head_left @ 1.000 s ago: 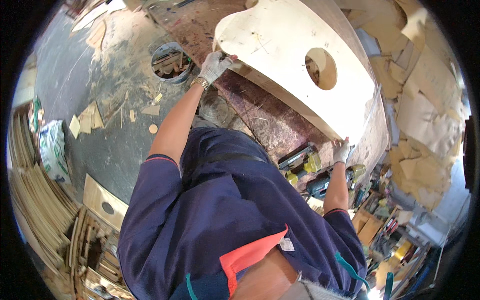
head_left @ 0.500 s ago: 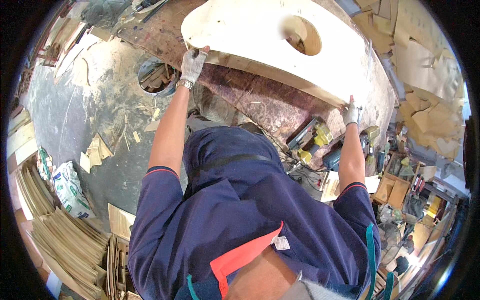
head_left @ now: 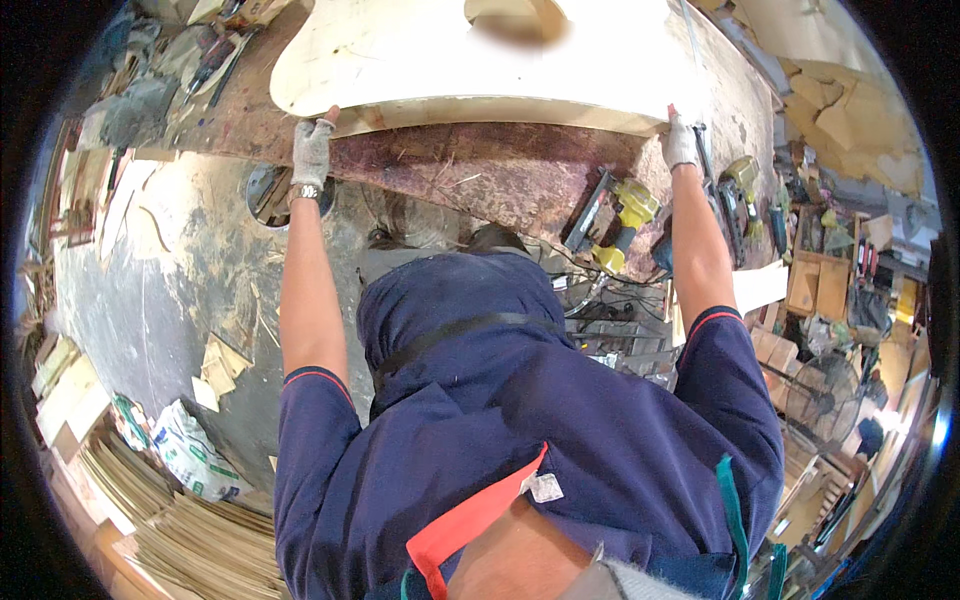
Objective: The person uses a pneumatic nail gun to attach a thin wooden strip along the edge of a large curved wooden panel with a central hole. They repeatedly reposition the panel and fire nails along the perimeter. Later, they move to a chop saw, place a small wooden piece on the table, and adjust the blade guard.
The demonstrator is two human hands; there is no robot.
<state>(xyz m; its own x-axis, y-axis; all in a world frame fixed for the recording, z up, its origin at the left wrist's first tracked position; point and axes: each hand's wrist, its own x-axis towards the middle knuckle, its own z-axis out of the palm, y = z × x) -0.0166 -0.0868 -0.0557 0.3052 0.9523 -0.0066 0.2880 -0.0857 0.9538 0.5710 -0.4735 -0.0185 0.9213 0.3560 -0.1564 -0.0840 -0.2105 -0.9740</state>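
While the left hand [head_left: 312,152] is gripping the near left corner of a pale wooden piece [head_left: 400,65], the right hand [head_left: 682,142] is gripping its near right corner, so the two are staying well apart with the near side stretching between them. Both are wearing whitish gloves [head_left: 313,163], and bare thumb tips are showing at the edge; the other fingers are hiding from view, so I cannot tell how hard they are pressing. The piece is lying straight ahead, its long axis running left to right across the person's front; neither hand is sitting nearer, since each is touching one end. One round hole [head_left: 515,12] is showing at the top, partly blurred.

Beneath, one stained workbench [head_left: 470,185] is spreading; whether the piece is resting on it, I cannot tell. Two yellow-and-dark tools are flanking the right forearm [head_left: 703,240]: a nail gun [head_left: 632,205] to its left, another power tool [head_left: 740,190] to its right. One bucket [head_left: 251,207] is standing partly behind the left wrist. Farther out, one white bag [head_left: 190,450] is lying near uncountable thin wooden strips [head_left: 190,550], and one fan [head_left: 820,395] is standing at right.
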